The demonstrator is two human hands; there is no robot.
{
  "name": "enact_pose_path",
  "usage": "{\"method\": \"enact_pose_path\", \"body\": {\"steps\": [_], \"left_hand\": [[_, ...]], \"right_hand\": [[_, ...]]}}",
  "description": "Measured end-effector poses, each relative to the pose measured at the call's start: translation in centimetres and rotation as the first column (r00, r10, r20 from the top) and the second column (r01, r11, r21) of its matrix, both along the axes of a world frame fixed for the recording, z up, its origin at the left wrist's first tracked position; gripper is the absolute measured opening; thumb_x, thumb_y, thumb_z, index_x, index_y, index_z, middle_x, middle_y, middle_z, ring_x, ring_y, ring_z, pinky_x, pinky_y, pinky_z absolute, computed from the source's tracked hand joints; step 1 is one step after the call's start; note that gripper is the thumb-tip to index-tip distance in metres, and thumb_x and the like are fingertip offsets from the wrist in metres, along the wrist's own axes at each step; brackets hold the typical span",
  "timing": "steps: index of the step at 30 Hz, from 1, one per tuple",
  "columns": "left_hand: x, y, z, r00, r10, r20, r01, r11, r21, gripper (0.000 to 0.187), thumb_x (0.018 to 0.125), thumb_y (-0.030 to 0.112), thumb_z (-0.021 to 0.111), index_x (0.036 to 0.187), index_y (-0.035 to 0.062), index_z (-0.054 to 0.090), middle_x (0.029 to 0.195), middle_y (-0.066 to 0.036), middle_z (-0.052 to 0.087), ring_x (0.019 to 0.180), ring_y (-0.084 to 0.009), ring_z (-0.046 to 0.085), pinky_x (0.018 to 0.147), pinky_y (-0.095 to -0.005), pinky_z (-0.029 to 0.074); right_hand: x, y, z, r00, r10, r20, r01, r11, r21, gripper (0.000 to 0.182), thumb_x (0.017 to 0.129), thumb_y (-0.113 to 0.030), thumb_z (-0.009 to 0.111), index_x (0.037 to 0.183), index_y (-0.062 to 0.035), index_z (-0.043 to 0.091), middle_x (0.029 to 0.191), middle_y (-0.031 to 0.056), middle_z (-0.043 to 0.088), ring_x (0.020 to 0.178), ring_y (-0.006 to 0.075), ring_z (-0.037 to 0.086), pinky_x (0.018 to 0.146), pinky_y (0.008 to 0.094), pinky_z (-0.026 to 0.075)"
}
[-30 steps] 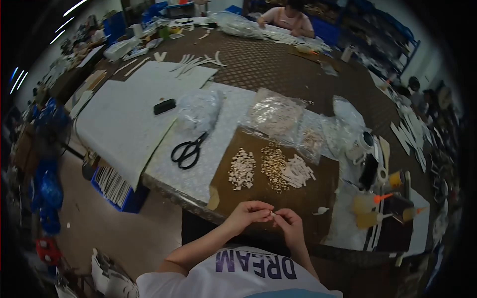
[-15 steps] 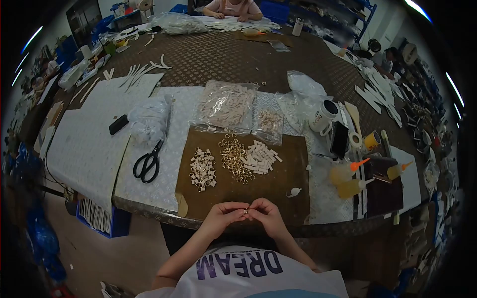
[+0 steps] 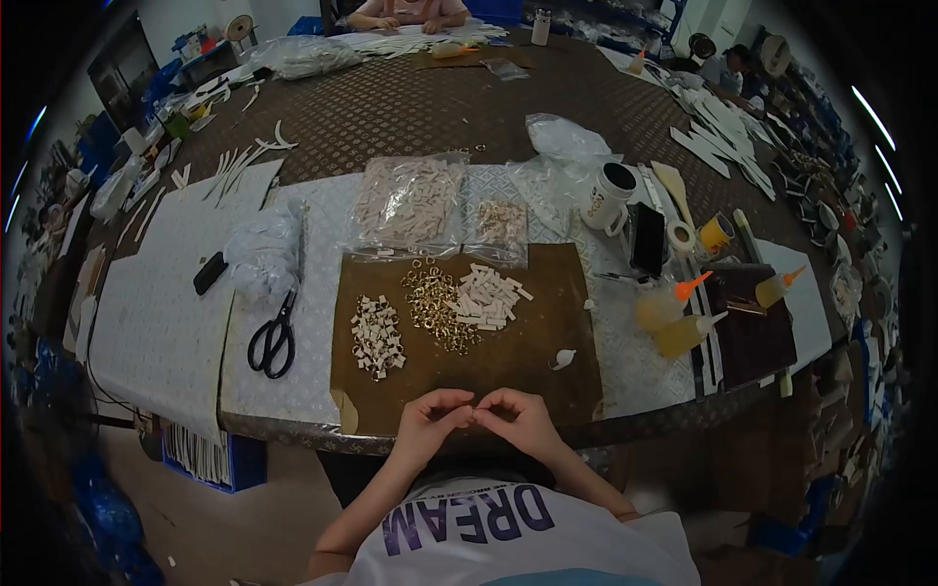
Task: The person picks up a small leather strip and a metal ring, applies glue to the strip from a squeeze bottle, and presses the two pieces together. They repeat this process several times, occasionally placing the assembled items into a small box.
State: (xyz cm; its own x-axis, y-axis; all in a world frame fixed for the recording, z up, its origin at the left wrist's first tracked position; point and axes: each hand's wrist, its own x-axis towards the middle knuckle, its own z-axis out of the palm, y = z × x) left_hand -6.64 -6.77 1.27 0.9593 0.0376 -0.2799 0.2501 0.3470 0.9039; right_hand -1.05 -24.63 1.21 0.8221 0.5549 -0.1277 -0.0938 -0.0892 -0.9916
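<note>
My left hand (image 3: pixel 436 418) and my right hand (image 3: pixel 513 418) meet fingertip to fingertip over the front edge of a brown mat (image 3: pixel 459 386). Both are closed in a pinch. What sits between the fingers is tiny and mostly hidden. Beyond them on the mat lie a pile of gold-coloured metal rings (image 3: pixel 438 311), a heap of short white strips (image 3: pixel 491 297) and, to the left, a pile of small white folded pieces with metal in them (image 3: pixel 377 337). A small white object (image 3: pixel 563 359) lies right of my hands.
Black-handled scissors (image 3: pixel 272 344) lie left of the mat. Behind it are clear bags of small pieces (image 3: pixel 410 205). To the right stand a white mug (image 3: pixel 608 198), a phone (image 3: pixel 647 239) and glue bottles (image 3: pixel 686 335). Across the table sits another person (image 3: pixel 408 14).
The view has shifted, so the table things appear further left. My hands stay together in a pinch; the small shiny piece seen between the fingertips earlier is now mostly covered.
</note>
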Motion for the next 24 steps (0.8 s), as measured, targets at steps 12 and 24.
{"method": "enact_pose_path", "body": {"steps": [12,24], "left_hand": [[0.9,-0.6,1.2,0.998,0.013,-0.054,-0.005,0.989,0.15,0.019,0.08,-0.002,0.067,0.099,-0.0045,0.066,0.087,-0.009,0.068,0.076,-0.0122,0.063,0.072,-0.0218,0.051],[3.2,-3.1,0.2,0.993,-0.111,0.043,0.102,0.978,0.18,0.016,0.078,-0.004,0.068,0.094,-0.0035,0.067,0.085,-0.009,0.068,0.073,-0.0119,0.063,0.07,-0.0224,0.051]], "right_hand": [[-0.2,-0.4,0.3,0.987,-0.112,0.115,0.098,0.988,0.122,0.008,0.083,-0.006,0.066,0.088,-0.0008,0.062,0.084,0.003,0.064,0.079,0.0081,0.061,0.068,0.0217,0.05],[-0.9,-3.5,-0.2,0.937,-0.277,0.214,0.257,0.959,0.115,0.01,0.085,-0.009,0.065,0.089,-0.0015,0.06,0.087,0.0052,0.062,0.079,0.0119,0.06,0.068,0.0254,0.048]]}}
